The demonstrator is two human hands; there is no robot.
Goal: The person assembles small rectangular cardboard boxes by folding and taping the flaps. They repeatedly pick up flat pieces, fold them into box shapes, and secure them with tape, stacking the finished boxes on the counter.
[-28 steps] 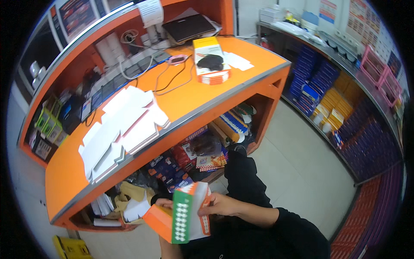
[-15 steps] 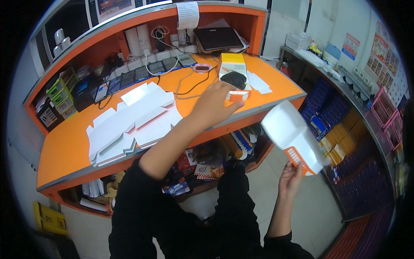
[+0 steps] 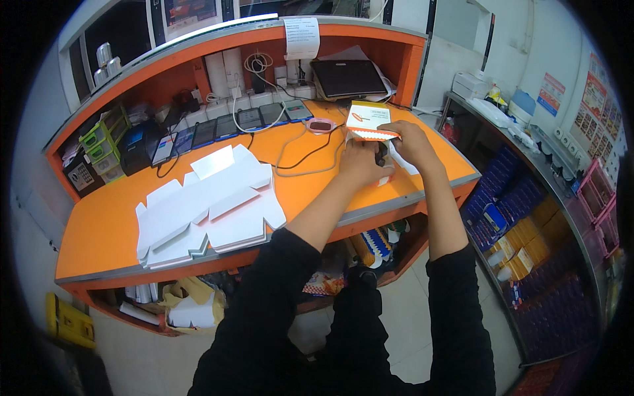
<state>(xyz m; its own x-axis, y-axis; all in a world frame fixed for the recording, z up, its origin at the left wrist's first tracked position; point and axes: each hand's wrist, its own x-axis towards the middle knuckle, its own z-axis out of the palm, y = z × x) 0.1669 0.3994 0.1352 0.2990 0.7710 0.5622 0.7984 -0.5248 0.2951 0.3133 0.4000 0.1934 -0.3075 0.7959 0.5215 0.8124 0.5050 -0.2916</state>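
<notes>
On the right part of the counter stands a printed white and yellow box (image 3: 366,117). Along its near side runs an orange carton edge (image 3: 374,134) with white scallops, which my right hand (image 3: 411,144) grips from the right with bent fingers. My left hand (image 3: 360,164) is closed just below it, around a black object (image 3: 381,155) that is mostly hidden, so its kind does not show. A bit of orange and white packaging (image 3: 384,179) shows under this hand. To the left lies a stack of flat white carton blanks (image 3: 208,204) with cut flaps.
Several phones and tablets (image 3: 228,125) with cables line the counter's back, beside a pink-framed device (image 3: 321,126). A black laptop (image 3: 349,78) sits at the back right. Green drawers (image 3: 102,148) stand at far left. A metal side counter (image 3: 528,142) runs along the right wall.
My right hand has brought the open carton up from the lower right to the counter, beside my left hand. My left hand stays around the black object. The view has shifted slightly.
</notes>
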